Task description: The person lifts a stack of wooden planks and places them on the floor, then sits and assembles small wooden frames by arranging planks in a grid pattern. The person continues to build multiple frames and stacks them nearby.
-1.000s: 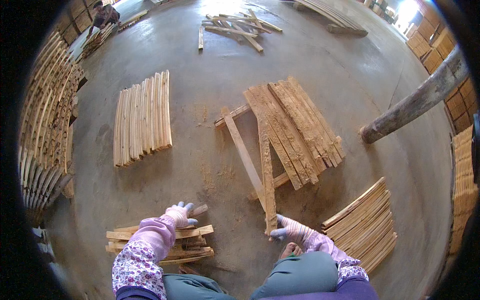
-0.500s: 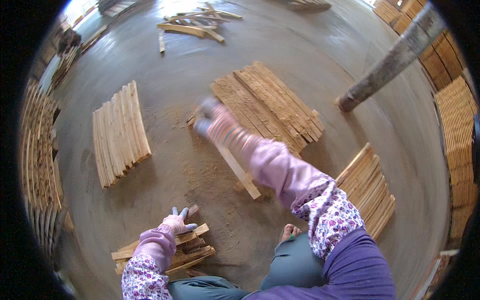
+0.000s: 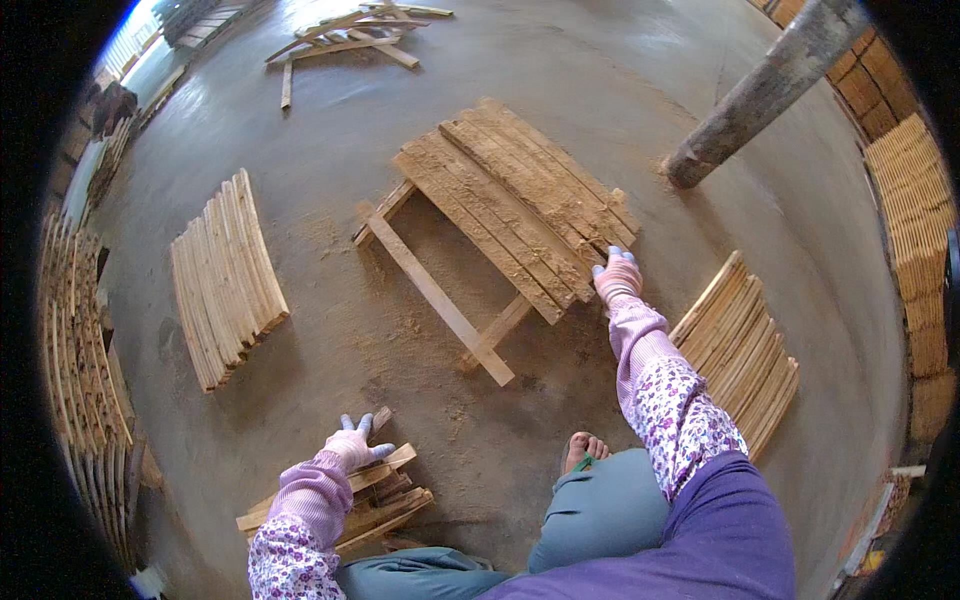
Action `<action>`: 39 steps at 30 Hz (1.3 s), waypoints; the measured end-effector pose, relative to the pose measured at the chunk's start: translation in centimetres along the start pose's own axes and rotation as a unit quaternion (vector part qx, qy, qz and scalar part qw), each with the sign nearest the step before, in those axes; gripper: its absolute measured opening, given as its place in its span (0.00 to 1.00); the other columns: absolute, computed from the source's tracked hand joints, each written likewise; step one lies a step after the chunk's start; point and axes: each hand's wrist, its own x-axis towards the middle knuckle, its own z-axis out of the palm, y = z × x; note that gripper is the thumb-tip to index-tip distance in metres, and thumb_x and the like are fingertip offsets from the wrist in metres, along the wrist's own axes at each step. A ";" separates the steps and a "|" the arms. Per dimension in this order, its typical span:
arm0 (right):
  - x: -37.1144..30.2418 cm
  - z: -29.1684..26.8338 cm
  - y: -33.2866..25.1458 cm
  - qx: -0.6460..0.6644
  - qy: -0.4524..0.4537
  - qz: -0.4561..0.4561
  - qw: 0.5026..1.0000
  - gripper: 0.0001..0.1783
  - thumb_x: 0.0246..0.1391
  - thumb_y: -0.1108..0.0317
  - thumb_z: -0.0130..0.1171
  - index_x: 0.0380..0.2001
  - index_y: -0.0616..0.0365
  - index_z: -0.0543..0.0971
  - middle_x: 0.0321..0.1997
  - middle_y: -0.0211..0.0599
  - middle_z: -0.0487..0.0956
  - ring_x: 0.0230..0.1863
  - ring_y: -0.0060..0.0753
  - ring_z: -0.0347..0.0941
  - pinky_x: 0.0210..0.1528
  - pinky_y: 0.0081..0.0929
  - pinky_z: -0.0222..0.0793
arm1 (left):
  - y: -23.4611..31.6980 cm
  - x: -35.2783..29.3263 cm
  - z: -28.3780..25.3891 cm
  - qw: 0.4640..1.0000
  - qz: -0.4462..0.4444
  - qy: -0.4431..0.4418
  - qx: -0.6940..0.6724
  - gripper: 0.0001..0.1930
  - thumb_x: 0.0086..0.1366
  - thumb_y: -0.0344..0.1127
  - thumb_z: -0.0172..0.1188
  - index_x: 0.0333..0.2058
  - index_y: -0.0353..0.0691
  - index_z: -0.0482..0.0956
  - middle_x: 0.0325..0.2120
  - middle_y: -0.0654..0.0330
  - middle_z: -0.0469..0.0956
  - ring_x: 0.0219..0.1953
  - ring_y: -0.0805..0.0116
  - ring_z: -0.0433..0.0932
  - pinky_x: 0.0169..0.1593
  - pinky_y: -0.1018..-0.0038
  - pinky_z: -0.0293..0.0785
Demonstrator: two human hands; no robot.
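My left hand [image 3: 358, 443], in a pink glove with grey-blue fingertips, rests with fingers spread on a small stack of short wood pieces [image 3: 385, 510] close to my legs. My right hand [image 3: 617, 275], gloved alike, is at the near right end of a low row of wooden planks [image 3: 510, 210] strewn with sawdust. Its fingers are bent round a plank end there, though the grip is partly hidden. Crosspieces [image 3: 500, 332] lie under the planks, and one loose wooden slat [image 3: 435, 295] lies across them, left of the row.
Wooden slats lie side by side in a left bundle [image 3: 228, 280] and a right bundle [image 3: 740, 350]. A round post [image 3: 765, 95] stands at the right. Loose sticks [image 3: 350, 40] are heaped farther off. Wood stacks line the left wall [image 3: 85, 380] and right wall [image 3: 910, 220].
My right hand has swung from the left side of the plank row to its near right end, uncovering the loose slat. My left hand stays on the short pieces. The view has shifted slightly.
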 end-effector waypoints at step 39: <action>-1.2 -0.7 -1.0 0.484 -0.414 -0.053 0.770 0.27 0.54 0.59 0.70 0.54 0.61 0.79 0.38 0.31 0.83 0.36 0.26 0.77 0.40 0.29 0.73 | 1.0 -1.7 -1.1 1.000 -0.017 0.009 0.002 0.48 0.62 0.73 0.53 0.73 0.54 0.53 0.71 0.43 0.54 0.69 0.43 0.63 0.70 0.55 0.61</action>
